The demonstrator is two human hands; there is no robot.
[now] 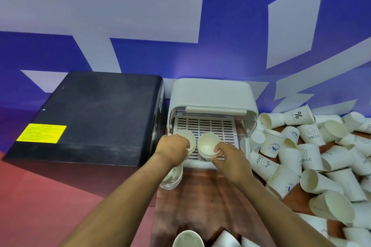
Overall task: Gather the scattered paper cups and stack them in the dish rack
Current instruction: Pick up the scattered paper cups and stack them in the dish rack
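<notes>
from the head camera, both hands reach into the open front of the white dish rack, which stands on the wooden table against the blue and white wall. the left hand has its fingers curled over the rim of a paper cup stack at the near left of the slotted tray. the right hand pinches the near rim of a second cup stack, just right of the first, mouth up on the tray. another stack of cups stands on the table under the left wrist, in front of the rack. a heap of loose cups lies scattered to the right of the rack, some printed "hello". a black box with a yellow label sits left of the rack. one more cup shows at the near edge.
</notes>
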